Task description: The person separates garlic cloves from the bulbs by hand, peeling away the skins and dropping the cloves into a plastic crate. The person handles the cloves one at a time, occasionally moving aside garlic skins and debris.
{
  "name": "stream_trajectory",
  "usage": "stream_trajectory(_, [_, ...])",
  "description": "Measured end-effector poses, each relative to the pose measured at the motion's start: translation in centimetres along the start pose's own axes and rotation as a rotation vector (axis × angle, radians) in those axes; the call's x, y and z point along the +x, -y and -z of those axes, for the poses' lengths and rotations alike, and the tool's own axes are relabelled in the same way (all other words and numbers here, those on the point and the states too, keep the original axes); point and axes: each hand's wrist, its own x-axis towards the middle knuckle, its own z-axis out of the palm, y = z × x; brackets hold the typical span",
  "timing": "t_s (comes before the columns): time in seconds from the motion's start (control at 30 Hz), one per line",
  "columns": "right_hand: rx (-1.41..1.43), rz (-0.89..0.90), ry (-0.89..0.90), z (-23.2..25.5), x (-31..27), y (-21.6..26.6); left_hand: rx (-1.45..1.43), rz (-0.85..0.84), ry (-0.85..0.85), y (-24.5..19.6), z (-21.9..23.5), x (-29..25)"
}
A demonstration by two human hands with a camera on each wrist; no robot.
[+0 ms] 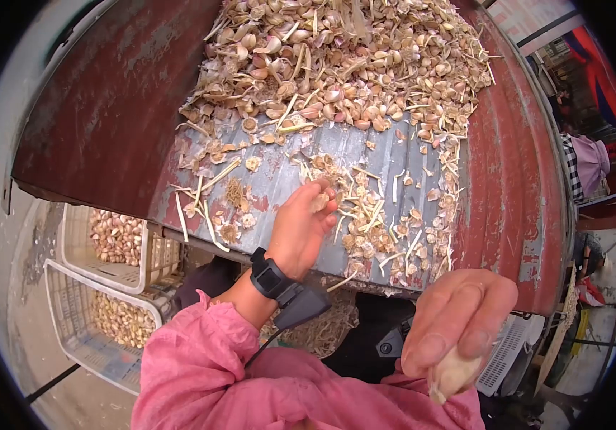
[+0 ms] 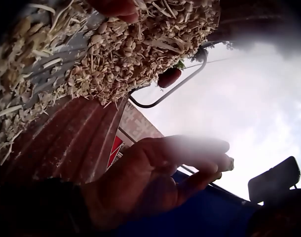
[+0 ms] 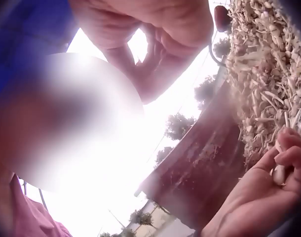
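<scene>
Over the metal sheet, my left hand has its fingers curled round a pale piece of garlic. The right wrist view shows this left hand from the side, with garlic between its fingers. Close to the head camera, at the lower right, my right hand pinches a garlic clove that points downward. In the left wrist view the right hand is raised against the sky, fingertips together. A large heap of garlic cloves covers the far part of the sheet.
Dry stems and skins lie scattered on the grey corrugated sheet, between red metal sides. Two plastic crates, one upper and one lower, hold cloves at the left. A white slatted basket stands lower right.
</scene>
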Motion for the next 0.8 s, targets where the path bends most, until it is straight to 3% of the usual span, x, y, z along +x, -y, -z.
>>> stream_trajectory(0.13, [0.032, 0.21, 0.21, -2.5, 1.4, 2.0, 0.023, 0.01, -0.027, 0.3, -0.5, 0.0])
stream_trajectory(0.37, [-0.037, 0.038, 0.255, -3.0, 3.2, 2.5, 0.018, 0.024, 0.019, 0.3, -0.2, 0.0])
stream_trajectory(0.47, [-0.122, 0.119, 0.192, -3.3, 3.0, 2.1, -0.009, 0.025, 0.07, 0.1, -0.1, 0.0])
stream_trajectory(0.53, [-0.132, 0.082, 0.096, -3.6, 3.6, 2.3, 0.046, 0.016, -0.001, 0.0, -0.4, -0.4])
stream_trajectory(0.67, [-0.068, 0.032, 0.149, -2.8, 2.6, 2.0, 0.021, 0.038, -0.012, -0.9, -1.0, -0.8])
stream_trajectory(0.73, [-0.351, -0.068, -0.015, -2.1, 2.9, 0.7, 0.014, 0.041, 0.134, -1.7, -0.6, -0.8])
stream_trajectory(0.8, [-0.644, -0.167, -0.174, -0.8, 3.4, -0.8, -0.076, 0.093, 0.153, -2.7, -1.5, -1.3])
